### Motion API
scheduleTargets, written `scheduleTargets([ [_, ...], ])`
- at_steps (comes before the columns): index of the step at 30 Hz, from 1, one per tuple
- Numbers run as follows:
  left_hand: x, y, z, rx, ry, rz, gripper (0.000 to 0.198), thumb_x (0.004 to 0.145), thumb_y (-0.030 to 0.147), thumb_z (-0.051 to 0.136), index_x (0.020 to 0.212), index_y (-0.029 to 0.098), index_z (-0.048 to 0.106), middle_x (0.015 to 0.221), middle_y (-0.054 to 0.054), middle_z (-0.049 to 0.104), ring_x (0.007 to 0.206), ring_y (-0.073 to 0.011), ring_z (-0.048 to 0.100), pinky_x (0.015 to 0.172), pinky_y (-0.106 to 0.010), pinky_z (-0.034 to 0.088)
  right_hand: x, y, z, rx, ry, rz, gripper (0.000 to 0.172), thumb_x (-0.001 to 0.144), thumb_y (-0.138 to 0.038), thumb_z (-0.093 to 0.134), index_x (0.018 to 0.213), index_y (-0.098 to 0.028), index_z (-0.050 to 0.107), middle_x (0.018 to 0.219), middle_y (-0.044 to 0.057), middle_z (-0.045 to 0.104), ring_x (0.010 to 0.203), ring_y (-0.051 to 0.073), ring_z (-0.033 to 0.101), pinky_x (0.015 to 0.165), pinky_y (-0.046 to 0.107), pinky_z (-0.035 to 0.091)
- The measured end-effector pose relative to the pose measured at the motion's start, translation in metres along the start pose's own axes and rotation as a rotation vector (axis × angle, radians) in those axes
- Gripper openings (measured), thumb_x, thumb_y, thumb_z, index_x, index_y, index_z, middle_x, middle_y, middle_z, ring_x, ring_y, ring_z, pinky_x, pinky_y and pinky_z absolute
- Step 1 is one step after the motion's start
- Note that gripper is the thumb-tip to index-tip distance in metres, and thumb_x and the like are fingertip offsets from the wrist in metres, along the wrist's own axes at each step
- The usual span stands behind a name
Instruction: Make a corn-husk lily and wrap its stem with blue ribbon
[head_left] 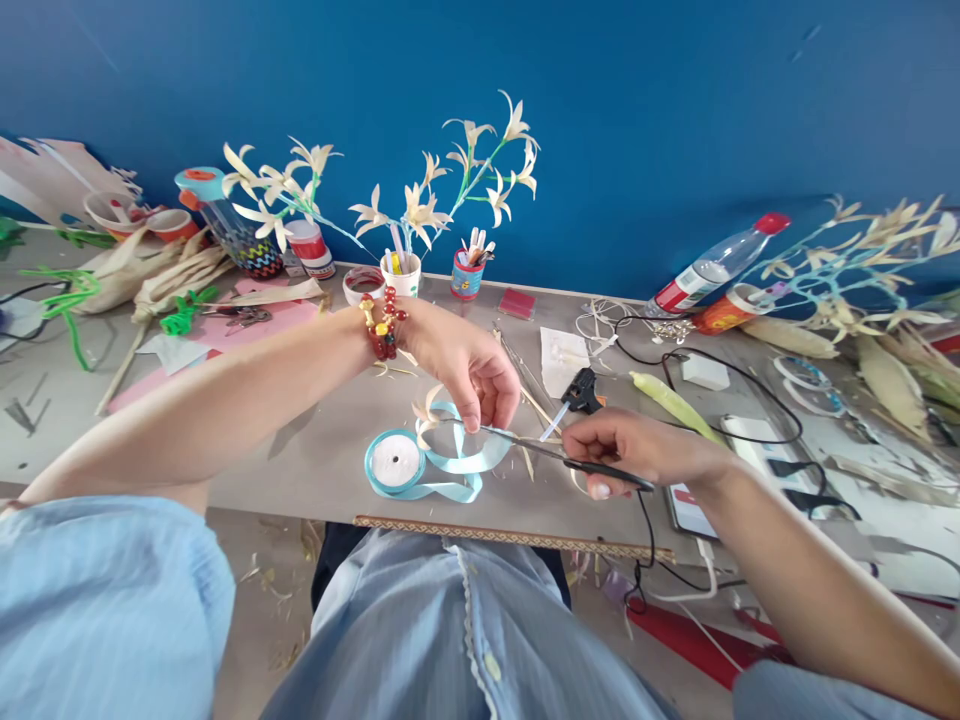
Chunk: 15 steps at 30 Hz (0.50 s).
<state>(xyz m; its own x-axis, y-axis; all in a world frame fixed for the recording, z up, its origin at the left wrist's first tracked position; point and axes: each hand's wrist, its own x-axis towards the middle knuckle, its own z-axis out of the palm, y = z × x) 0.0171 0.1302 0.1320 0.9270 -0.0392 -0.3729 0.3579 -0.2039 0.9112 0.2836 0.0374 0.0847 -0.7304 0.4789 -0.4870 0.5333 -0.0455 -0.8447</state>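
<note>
My left hand (472, 375) is closed, thumb against fingers, on a light blue ribbon (480, 460) that hangs in loops below it. The ribbon trails down to its spool (395, 462), which lies flat on the table. Just left of the fingertips is a cream flower (426, 420) with curved petals; whether the fingers also grip it is hidden. In my right hand (622, 450) is a pair of scissors (600, 468) with black handles. Their blades point left and reach the ribbon under my left fingertips.
A black glue gun (580, 390) lies behind my right hand, near a green husk (671, 405). Along the blue wall stand a white cup (403, 275) with flowers, a small blue tin (468, 275) and a plastic bottle (716, 265). A power strip (757, 450) and cables lie right.
</note>
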Motion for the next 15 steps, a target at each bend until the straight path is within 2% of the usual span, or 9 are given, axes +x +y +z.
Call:
scheduleTargets([
  [8, -0.0007, 0.0005, -0.0022, 0.043, -0.001, -0.012, 0.019, 0.068, 0.022, 0.077, 0.087, 0.023, 0.077, 0.083, -0.001, 0.076, 0.084, -0.0194, 0.069, 0.079, -0.028, 0.051, -0.0002, -0.0036, -0.0012, -0.082, 0.035, -0.031, 0.049, 0.074, -0.058, 0.072, 0.064, -0.020, 0.043, 0.054, -0.008, 0.043, 0.049, 0.008, 0.036, 0.048, 0.022, 0.021],
  [12, -0.0002, 0.0017, -0.0017, 0.016, 0.027, -0.011, 0.020, 0.065, 0.022, 0.080, 0.084, 0.022, 0.078, 0.081, -0.001, 0.077, 0.080, -0.0200, 0.069, 0.078, -0.029, 0.051, -0.0007, -0.0048, -0.0007, -0.077, 0.040, -0.036, 0.052, 0.073, -0.062, 0.071, 0.064, -0.020, 0.042, 0.054, -0.008, 0.042, 0.049, 0.008, 0.035, 0.048, 0.023, 0.021],
  [15, 0.0005, 0.0012, -0.0017, 0.019, -0.001, -0.007, 0.022, 0.067, 0.022, 0.078, 0.089, 0.024, 0.077, 0.083, 0.000, 0.077, 0.083, -0.0193, 0.069, 0.078, -0.027, 0.051, -0.0003, -0.0043, -0.0003, -0.062, 0.033, -0.034, 0.053, 0.072, -0.064, 0.071, 0.064, -0.020, 0.042, 0.054, -0.008, 0.042, 0.049, 0.008, 0.035, 0.048, 0.023, 0.021],
])
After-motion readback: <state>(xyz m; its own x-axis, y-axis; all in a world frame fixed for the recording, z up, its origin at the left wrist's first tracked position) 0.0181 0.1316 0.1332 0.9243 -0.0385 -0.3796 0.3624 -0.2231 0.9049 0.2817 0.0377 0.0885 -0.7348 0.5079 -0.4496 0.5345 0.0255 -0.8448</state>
